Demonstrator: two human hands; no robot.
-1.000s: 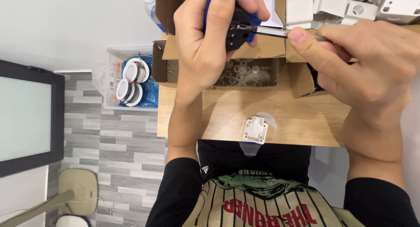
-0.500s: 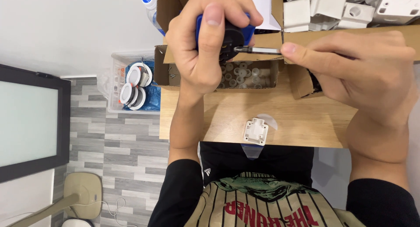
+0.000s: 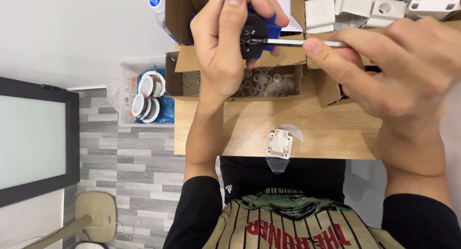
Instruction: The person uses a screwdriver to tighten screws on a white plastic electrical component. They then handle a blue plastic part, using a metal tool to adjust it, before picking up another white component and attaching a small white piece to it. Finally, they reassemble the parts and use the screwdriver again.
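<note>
Left hand [image 3: 230, 42]: you clamp the black-and-blue plug part [image 3: 254, 33] between thumb and fingers, its black face turned toward the tool so the screw is reachable.
Right hand [image 3: 398, 71]: closed round a screwdriver [image 3: 297, 42]; the forefinger lies along the shaft to steady it (handle hidden in your palm).
Plug part, place: raised above the table [image 3: 326, 134], at 12 o'clock from your chest; the driver tip touches its face from 3 o'clock.
White bracket [image 3: 279, 143]: lies alone near the table's near edge, at 6 o'clock from the plug part, well apart from both hands.
Cardboard tray [image 3: 269, 83]: under your left hand, holding small screws and pale washers.
White housings [image 3: 355, 6]: stacked at 1 o'clock, behind the shaft.
Clear bin [image 3: 144, 95]: beside the table at 9 o'clock, holding round white lamp fittings.
In the way: your own fingers cover most of the plug part.
</note>
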